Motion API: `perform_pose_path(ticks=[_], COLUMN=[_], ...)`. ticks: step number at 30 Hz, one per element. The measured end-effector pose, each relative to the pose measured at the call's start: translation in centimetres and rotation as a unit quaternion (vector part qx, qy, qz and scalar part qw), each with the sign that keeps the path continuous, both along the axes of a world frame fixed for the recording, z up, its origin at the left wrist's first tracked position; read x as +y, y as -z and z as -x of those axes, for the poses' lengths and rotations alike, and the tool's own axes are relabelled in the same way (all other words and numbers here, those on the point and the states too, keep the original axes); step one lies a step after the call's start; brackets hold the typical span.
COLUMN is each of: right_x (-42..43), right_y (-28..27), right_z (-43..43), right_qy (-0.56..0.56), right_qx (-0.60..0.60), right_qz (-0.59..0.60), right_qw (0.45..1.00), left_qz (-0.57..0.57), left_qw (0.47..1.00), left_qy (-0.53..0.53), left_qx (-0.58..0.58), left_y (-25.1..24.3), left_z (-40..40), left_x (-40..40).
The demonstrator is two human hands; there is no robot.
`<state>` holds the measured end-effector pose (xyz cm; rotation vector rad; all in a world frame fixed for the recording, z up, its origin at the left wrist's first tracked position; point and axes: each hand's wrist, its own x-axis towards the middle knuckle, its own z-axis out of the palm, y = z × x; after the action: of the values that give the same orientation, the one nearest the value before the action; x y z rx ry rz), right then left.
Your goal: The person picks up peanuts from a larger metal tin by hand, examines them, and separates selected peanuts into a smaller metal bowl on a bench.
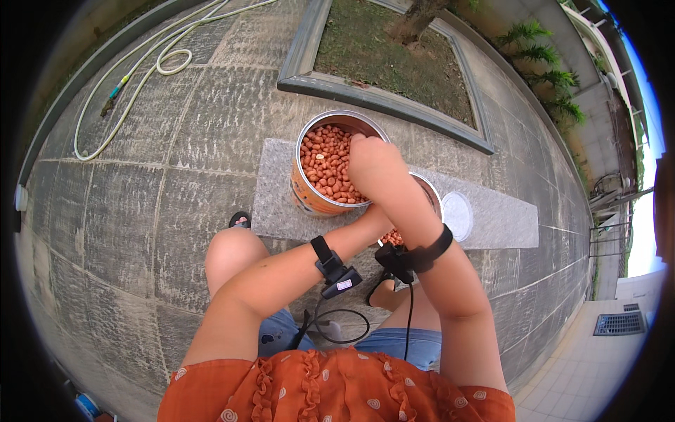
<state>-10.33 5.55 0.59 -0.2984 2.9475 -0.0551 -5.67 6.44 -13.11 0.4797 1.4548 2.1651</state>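
A round metal can (311, 204) with an orange printed side stands on a granite slab, nearly filled with red-skinned peanuts (327, 163). My right hand (373, 161) is inside its mouth at the right, fingers curled down; whether they hold peanuts is hidden. A second can (439, 198) stands to the right, mostly covered by my right forearm. Some red-skinned peanuts (392, 237) show in it. My left arm crosses beneath the right one toward this second can. Its wrist (377, 220) shows, but the fingers are hidden behind my right forearm.
A whitish round lid (456, 216) lies on the granite slab (501, 221), right of the second can. Black straps with small devices (337, 277) and cables hang from both forearms. Beyond are a stone-edged planting bed (369, 97) and a coiled garden hose (140, 79).
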Motion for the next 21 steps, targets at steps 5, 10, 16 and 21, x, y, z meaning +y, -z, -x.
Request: perform_pose_path(ticks=[5,10,16,21], right_x=[0.8,-0.6,1.6,2.2], right_y=[2.8,2.4,2.9,-0.4], right_z=[0.7,1.9,2.6,1.4], right_qy=[0.003,0.05,0.101,0.225], right_qx=[0.055,-0.043,0.003,-0.149], right_qz=[0.021,0.141,0.305,0.591], right_qw=[0.998,0.988,0.947,0.76], left_qz=[-0.127,0.056,0.01,-0.056], left_qw=[0.991,0.973,1.0,0.981], left_qy=[0.029,0.013,0.017,0.063], left_qx=[0.024,0.222,0.01,-0.176], left_y=[5.6,2.7,-3.7,-2.1], left_z=[1.0,1.9,0.3,0.4], left_x=[5.0,1.6,-1.3,-1.0])
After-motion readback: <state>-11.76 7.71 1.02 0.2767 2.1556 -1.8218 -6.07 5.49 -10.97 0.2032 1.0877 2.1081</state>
